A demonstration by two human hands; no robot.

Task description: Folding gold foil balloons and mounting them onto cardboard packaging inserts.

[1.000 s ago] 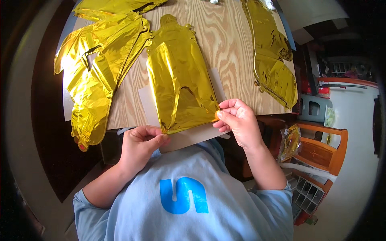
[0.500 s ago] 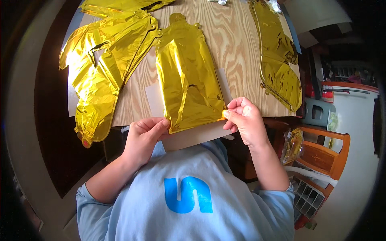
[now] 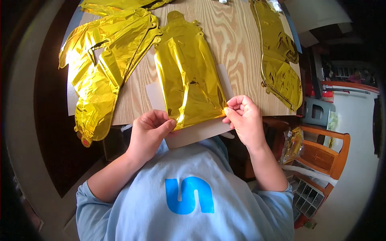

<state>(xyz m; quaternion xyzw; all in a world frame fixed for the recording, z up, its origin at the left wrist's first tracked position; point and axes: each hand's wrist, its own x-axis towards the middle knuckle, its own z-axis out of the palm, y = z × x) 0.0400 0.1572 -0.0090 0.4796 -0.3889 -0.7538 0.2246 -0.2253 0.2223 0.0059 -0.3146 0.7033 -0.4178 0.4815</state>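
A flat gold foil balloon (image 3: 197,68) lies lengthwise in front of me, its small rounded tab at the far end. The near left corner is pinched between thumb and fingers of my left hand (image 3: 148,130). At the near right corner, my right hand (image 3: 245,120) pinches the foil in the same way. Creases run along the balloon, and a small dark slit shows near its middle. Beneath it is a pale sheet of card (image 3: 199,133), which sticks out past the table's front edge toward my body.
More flat gold foil balloons (image 3: 114,52) overlap at the left, one drooping over the table edge. Another gold foil balloon (image 3: 281,68) lies along the right side of the wood-grain table (image 3: 229,36). A wooden chair (image 3: 319,154) with a clear bag of gold foil stands at right.
My left hand has shifted a little to the right with its corner of the balloon. The right hand has barely moved, and the creases near the front edge have changed shape.
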